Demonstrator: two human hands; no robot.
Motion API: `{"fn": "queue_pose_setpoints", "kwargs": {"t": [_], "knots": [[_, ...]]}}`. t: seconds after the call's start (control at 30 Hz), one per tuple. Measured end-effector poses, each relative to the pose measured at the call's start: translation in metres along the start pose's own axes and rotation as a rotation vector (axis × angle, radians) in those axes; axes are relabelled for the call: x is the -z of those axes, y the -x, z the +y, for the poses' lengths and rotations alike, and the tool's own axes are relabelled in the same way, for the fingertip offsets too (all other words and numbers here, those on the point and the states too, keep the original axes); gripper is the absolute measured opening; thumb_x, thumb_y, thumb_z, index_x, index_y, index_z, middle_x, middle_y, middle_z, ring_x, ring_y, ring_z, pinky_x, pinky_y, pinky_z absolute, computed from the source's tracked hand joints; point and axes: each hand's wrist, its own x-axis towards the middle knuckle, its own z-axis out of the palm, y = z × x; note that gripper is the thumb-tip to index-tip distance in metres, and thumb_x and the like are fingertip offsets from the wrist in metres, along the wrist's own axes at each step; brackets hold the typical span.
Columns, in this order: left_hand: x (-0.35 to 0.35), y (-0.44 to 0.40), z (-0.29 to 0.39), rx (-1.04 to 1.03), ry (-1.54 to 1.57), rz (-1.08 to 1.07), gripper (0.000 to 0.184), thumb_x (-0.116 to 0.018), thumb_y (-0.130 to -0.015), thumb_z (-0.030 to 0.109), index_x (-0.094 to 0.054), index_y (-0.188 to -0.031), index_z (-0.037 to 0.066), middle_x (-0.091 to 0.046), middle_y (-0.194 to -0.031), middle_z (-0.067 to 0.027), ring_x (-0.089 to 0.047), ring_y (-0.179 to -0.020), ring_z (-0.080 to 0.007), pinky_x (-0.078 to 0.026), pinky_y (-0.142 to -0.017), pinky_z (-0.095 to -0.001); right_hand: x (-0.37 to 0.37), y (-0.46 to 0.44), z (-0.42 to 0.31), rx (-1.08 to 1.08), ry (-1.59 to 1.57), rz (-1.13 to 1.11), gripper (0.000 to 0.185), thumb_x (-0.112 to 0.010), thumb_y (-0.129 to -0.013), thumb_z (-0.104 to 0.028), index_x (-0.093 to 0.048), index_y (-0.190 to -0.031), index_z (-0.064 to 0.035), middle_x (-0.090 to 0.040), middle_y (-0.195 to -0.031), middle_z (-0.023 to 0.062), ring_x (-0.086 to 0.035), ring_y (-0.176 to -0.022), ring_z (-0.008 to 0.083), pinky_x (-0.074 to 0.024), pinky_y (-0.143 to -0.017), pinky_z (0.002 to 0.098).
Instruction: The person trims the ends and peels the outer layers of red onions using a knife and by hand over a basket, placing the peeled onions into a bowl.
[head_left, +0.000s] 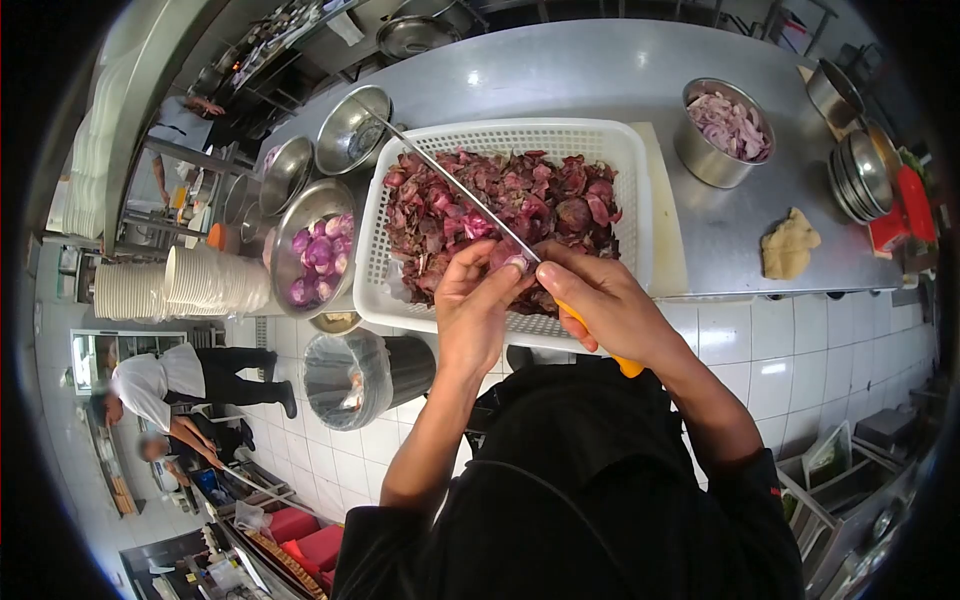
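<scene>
My left hand (476, 305) is closed around a small red onion (513, 259), held over the near side of a white perforated basket (640, 215). In my right hand (605, 300) is a knife with a yellow handle (575, 322). Its long blade (450, 178) slants up and left across the basket, and the part near the handle is at the onion. Loose onion skins (500, 195) and some whole red onions fill the basket. To its left a steel bowl (287, 235) holds peeled purple onions (322, 255).
A steel pot (715, 168) of sliced onion stands right of a white board (664, 215). Nearby lie a tan cloth (790, 245) and stacked bowls (860, 180). More steel bowls (352, 130) are at left. Below the table edge is a lined bin (345, 385). Other people (165, 385) stand at left.
</scene>
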Motion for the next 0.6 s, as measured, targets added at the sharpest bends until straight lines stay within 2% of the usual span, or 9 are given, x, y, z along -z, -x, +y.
{"fn": "queue_pose_setpoints", "kwargs": {"t": [0.2, 0.3, 0.43, 0.53, 0.6], "knots": [[0.008, 0.002, -0.003, -0.016, 0.046, -0.027, 0.031, -0.062, -0.089, -0.007, -0.059, -0.118, 0.005, -0.064, -0.115, -0.0068, -0.065, -0.102, -0.0175, -0.056, -0.091, -0.0401, 0.007, -0.004, 0.0, -0.077, -0.107, -0.103, 0.042, -0.051, -0.102, -0.04, -0.061, -0.116, -0.0011, -0.05, -0.057, 0.0013, -0.044, -0.043, 0.0082, -0.0351, -0.042, 0.0251], [0.015, 0.002, -0.005, -0.02, 0.037, -0.058, 0.032, -0.061, -0.09, -0.003, -0.059, -0.12, 0.008, -0.064, -0.117, -0.0081, -0.063, -0.107, -0.0208, -0.053, -0.095, -0.0427, 0.008, -0.007, 0.001, -0.099, -0.161, -0.135, 0.04, -0.05, -0.103, -0.041, -0.06, -0.108, -0.0032, -0.05, -0.055, 0.0017, -0.044, -0.042, 0.0087, -0.0347, -0.042, 0.0252], [0.023, 0.004, -0.004, -0.014, 0.128, -0.078, 0.033, -0.063, -0.09, -0.001, -0.059, -0.121, 0.008, -0.062, -0.122, -0.0095, -0.064, -0.108, -0.022, -0.054, -0.095, -0.0426, 0.006, -0.009, -0.003, -0.059, -0.11, -0.112, 0.039, -0.05, -0.102, -0.044, -0.058, -0.098, -0.0056, -0.049, -0.055, 0.0019, -0.045, -0.043, 0.0095, -0.0351, -0.043, 0.0255], [0.027, 0.004, 0.011, -0.02, 0.188, -0.119, 0.036, -0.061, -0.091, -0.003, -0.056, -0.125, 0.007, -0.061, -0.126, -0.0121, -0.064, -0.111, -0.0245, -0.056, -0.094, -0.0438, 0.025, -0.018, 0.007, -0.07, -0.106, 0.032, 0.041, -0.05, -0.102, -0.046, -0.058, -0.098, -0.0056, -0.05, -0.055, 0.0019, -0.046, -0.043, 0.0097, -0.0356, -0.043, 0.0257], [0.025, 0.007, 0.02, 0.022, 0.202, -0.149, 0.038, -0.061, -0.092, -0.001, -0.055, -0.128, 0.007, -0.061, -0.128, -0.0138, -0.063, -0.114, -0.0287, -0.055, -0.096, -0.0457, 0.026, -0.02, 0.007, -0.121, -0.07, 0.021, 0.047, -0.05, -0.102, -0.046, -0.059, -0.114, -0.0022, -0.05, -0.056, 0.0021, -0.046, -0.043, 0.0102, -0.0362, -0.043, 0.0259]]}}
